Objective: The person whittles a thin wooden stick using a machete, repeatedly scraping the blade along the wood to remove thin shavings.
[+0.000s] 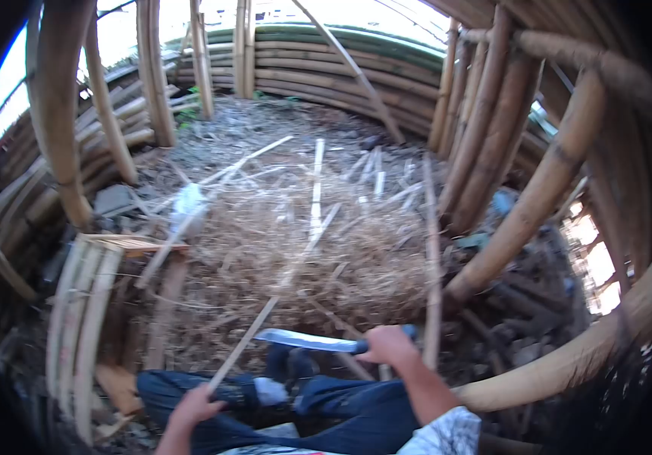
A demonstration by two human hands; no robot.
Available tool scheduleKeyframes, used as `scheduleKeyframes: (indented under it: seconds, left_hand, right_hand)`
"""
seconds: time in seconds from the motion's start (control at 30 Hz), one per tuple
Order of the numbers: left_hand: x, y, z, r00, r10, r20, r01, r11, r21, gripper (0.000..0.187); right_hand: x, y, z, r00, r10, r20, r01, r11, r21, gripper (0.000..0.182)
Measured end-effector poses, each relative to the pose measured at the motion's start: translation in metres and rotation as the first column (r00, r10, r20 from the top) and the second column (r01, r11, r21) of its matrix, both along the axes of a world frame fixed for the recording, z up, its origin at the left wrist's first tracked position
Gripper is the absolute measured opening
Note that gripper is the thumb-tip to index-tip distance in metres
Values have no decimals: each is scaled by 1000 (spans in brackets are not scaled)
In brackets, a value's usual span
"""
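A long pale bamboo strip (244,343) slants up from my left hand (199,406), which is closed around its lower end. My right hand (390,346) grips the dark handle of a machete (307,340). The machete's blade points left, above my shoes, and its tip is close to the strip; whether they touch is unclear. Beyond the blade lies a heap of thin brown shavings (265,250) with loose strips across it, one of them an upright white strip (318,182).
A slatted wooden crate (87,334) stands at the left. Bamboo posts (531,220) rise at the right, and a stacked bamboo wall (326,64) closes the back. My bent legs (356,406) are below the machete. A whitish bag (188,208) lies left of the shavings.
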State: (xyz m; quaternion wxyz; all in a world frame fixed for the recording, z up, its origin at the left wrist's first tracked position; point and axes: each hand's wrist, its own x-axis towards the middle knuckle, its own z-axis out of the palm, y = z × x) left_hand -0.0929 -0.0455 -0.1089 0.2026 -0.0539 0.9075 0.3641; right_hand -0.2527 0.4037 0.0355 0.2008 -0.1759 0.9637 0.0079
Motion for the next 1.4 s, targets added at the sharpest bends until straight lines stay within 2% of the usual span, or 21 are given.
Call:
scheduleKeyframes:
  seconds: [0.03,0.07,0.1,0.13,0.17,0.2,0.23,0.3,0.4,0.53,0.57,0.63,0.7,0.77,0.9,0.97,1.03,1.1,1.17,1.33,1.4]
  left_hand:
    - [1,-1,-13,996,-87,-32,90,991,103,47]
    - [0,5,-17,987,-95,128,54,955,291,45]
    - [-1,33,45,988,-82,128,39,949,312,44]
    - [-5,40,57,812,-47,582,-249,874,417,47]
    - [1,48,50,788,-96,608,-372,714,593,45]
    - [5,44,36,725,-265,636,-488,454,746,33]
    - [8,49,39,687,-366,628,-566,273,778,26]
    - [17,56,28,649,-402,646,-681,73,729,29]
    - [19,74,42,597,-513,617,-755,-98,648,35]
    - [12,92,85,630,-539,559,-725,-151,672,39]
    - [12,89,86,612,-523,593,-749,-144,647,48]
    - [11,92,105,662,-459,593,-683,-43,729,43]
    - [11,95,125,753,-321,575,-546,182,817,41]
    - [11,92,135,794,-248,555,-472,323,820,42]
    - [8,92,156,840,-127,527,-426,445,788,44]
    - [4,90,154,910,-101,403,-273,586,763,41]
    - [-1,97,158,915,-52,401,-296,589,752,37]
    - [-8,104,158,945,65,322,-264,735,625,33]
    - [-15,104,151,970,81,229,-208,761,615,30]
    - [-34,106,132,992,100,74,-123,893,434,27]
    - [-41,108,123,996,89,32,-94,900,426,29]
  right_hand:
    - [-1,2,-4,1000,9,-20,-10,1000,-30,56]
    - [-2,6,-13,1000,10,-10,-10,1000,-30,58]
    - [1,6,-14,996,24,-82,-29,998,-61,53]
    - [1,6,-16,998,14,-58,-17,999,-42,53]
    - [2,4,-11,999,12,-51,-14,999,-35,55]
    - [2,2,-10,1000,-13,-18,13,999,-31,57]
    - [1,2,-13,1000,-16,-22,16,1000,1,58]
    - [2,0,-12,1000,-1,-29,3,999,36,58]
    - [4,1,-2,1000,11,-28,-11,1000,-22,58]
    - [18,2,9,983,63,-174,-87,987,-135,54]
    - [20,2,11,977,69,-203,-105,979,-175,53]
    - [25,2,17,976,89,-197,-132,967,-219,50]
    - [26,5,13,975,102,-198,-155,949,-275,48]
    - [30,5,15,971,108,-214,-173,932,-318,47]
    - [33,14,24,958,85,-275,-195,896,-400,47]
    - [32,17,26,945,76,-319,-207,893,-399,48]
    - [32,19,24,909,37,-416,-202,910,-362,49]
    - [32,23,24,892,13,-452,-200,909,-367,48]
    - [30,29,24,863,-49,-504,-176,904,-389,46]
    - [21,49,29,865,-234,-444,45,917,-396,42]
    - [20,52,34,857,-265,-441,95,924,-370,41]
